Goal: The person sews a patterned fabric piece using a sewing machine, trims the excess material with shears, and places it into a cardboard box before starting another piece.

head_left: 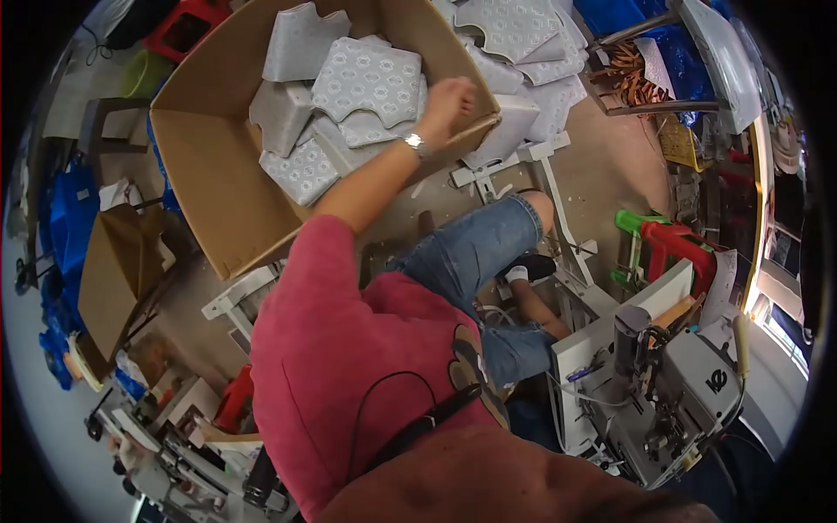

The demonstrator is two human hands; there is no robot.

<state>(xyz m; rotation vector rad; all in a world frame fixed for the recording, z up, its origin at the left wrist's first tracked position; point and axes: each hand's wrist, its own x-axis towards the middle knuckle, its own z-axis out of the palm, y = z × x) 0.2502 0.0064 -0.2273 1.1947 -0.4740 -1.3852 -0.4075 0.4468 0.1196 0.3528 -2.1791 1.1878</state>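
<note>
My left hand, with a metal watch on the wrist, is over the right side of a large cardboard box. Its fingers are curled in, and nothing shows between them. Just left of the hand lies a grey-white panel with a printed pattern and a curved cut-out along one edge. Several similar panels are heaped inside the box, some tilted on others. Outside the box, beyond my hand, is another pile of patterned panels. My right hand is out of view.
A sewing machine stands on a white table at the lower right. Red and green plastic stools are beyond it. A white metal stand is near my knee. An open carton and blue bags are at the left.
</note>
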